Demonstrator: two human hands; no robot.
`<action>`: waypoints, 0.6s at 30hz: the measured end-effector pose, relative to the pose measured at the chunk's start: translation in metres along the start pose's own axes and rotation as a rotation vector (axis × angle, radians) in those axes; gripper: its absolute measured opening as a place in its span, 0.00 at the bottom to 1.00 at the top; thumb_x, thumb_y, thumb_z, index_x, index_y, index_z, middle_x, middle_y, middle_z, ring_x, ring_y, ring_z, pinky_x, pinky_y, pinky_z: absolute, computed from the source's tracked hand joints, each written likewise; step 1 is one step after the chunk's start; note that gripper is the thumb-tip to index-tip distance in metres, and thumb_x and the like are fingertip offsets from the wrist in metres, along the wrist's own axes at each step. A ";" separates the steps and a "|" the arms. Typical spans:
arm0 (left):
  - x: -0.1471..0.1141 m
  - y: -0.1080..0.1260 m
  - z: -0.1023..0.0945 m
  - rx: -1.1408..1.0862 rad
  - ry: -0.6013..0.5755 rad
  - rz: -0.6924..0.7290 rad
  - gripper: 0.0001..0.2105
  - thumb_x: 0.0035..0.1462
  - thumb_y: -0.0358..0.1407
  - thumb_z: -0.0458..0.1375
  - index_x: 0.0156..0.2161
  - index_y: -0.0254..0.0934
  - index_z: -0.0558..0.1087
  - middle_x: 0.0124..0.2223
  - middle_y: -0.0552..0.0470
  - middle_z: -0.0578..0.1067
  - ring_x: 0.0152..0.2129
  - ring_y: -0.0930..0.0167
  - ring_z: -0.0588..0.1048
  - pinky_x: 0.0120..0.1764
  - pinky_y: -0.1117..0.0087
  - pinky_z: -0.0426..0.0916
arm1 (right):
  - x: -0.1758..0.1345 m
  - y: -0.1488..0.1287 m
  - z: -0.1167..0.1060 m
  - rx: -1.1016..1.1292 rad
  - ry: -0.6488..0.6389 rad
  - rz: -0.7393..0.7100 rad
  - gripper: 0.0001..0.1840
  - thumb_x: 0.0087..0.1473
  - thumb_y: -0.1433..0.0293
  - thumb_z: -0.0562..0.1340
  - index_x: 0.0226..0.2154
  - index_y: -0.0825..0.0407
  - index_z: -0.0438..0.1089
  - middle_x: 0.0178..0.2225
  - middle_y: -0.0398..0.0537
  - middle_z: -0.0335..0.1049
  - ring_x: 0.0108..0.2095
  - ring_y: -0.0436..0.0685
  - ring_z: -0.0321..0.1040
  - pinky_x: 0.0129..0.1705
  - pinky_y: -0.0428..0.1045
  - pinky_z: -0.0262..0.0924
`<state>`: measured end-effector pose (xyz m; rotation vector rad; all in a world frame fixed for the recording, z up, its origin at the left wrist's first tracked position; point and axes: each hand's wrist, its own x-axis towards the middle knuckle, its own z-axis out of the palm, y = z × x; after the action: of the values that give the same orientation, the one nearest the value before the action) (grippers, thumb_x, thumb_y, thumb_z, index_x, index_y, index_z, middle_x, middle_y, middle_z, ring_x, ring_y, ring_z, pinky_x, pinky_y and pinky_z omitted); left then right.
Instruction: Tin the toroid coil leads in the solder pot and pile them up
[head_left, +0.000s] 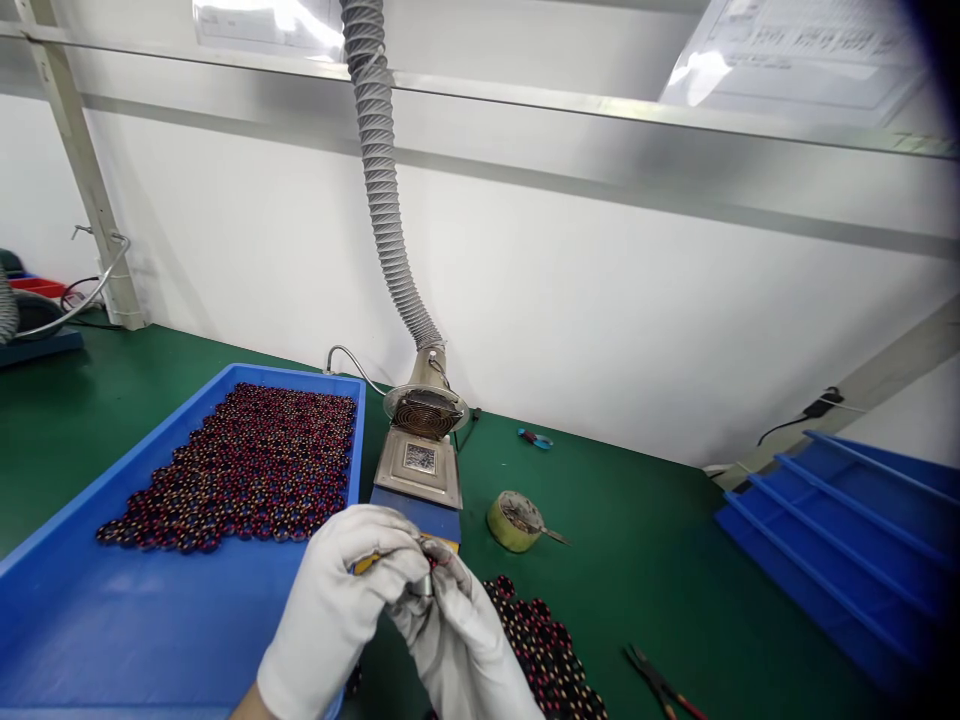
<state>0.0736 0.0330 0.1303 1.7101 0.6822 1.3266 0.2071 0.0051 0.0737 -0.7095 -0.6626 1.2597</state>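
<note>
On the left of the green counter (645, 560) sits a blue tray (150, 610) with a large share of its floor covered by small dark red-and-black wound coils (247, 470), packed side by side in its far half; the near half is bare. Just right of the tray stands a metal solder pot (420, 465) with a round fan grille, fed from above by a grey ribbed extraction hose (382, 190).

Low in the middle, both white-gloved hands meet. The left hand (341, 600) is closed around a yellow-handled tool (367, 563), and the right hand (457, 630) pinches a small coil piece (429, 580) between its fingertips, touching the left; what exactly the piece is cannot be told.

Right of the hands, a loose heap of the same coils (544, 650) lies on the counter, so by the look of it a good many are set in the tray and a smaller batch is left. Beyond it are a yellowish tin (514, 520), small blue-handled cutters (534, 438), red-handled pliers (660, 685) and stacked blue trays (847, 540).
</note>
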 end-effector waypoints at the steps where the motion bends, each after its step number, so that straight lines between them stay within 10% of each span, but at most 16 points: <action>1: -0.002 -0.001 0.001 -0.022 0.025 0.018 0.05 0.47 0.29 0.59 0.24 0.40 0.76 0.30 0.52 0.77 0.32 0.69 0.74 0.38 0.71 0.69 | -0.001 0.001 0.001 0.025 0.006 0.002 0.13 0.34 0.67 0.72 0.28 0.50 0.75 0.29 0.48 0.75 0.33 0.57 0.71 0.42 0.54 0.64; 6: -0.006 -0.001 -0.005 -0.153 0.164 -0.095 0.05 0.49 0.31 0.58 0.29 0.43 0.76 0.35 0.54 0.78 0.35 0.70 0.75 0.39 0.73 0.69 | -0.005 0.002 0.009 0.057 -0.038 0.077 0.16 0.33 0.65 0.72 0.29 0.52 0.75 0.28 0.50 0.75 0.29 0.57 0.71 0.40 0.55 0.65; 12: 0.001 0.004 -0.003 0.008 -0.076 -0.071 0.09 0.41 0.28 0.61 0.30 0.43 0.78 0.37 0.51 0.78 0.35 0.66 0.75 0.40 0.70 0.69 | -0.002 0.012 0.004 0.047 0.045 -0.016 0.20 0.30 0.64 0.73 0.31 0.51 0.75 0.32 0.49 0.76 0.33 0.56 0.71 0.41 0.52 0.63; 18: -0.004 0.002 -0.007 -0.104 0.055 -0.001 0.04 0.47 0.31 0.61 0.26 0.44 0.76 0.32 0.55 0.77 0.34 0.70 0.74 0.40 0.73 0.68 | -0.014 -0.009 0.018 0.223 -0.064 0.142 0.14 0.36 0.69 0.71 0.31 0.51 0.74 0.32 0.46 0.76 0.32 0.53 0.71 0.38 0.49 0.65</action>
<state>0.0656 0.0302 0.1307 1.5952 0.6336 1.3892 0.1964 -0.0078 0.0909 -0.5402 -0.5199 1.4661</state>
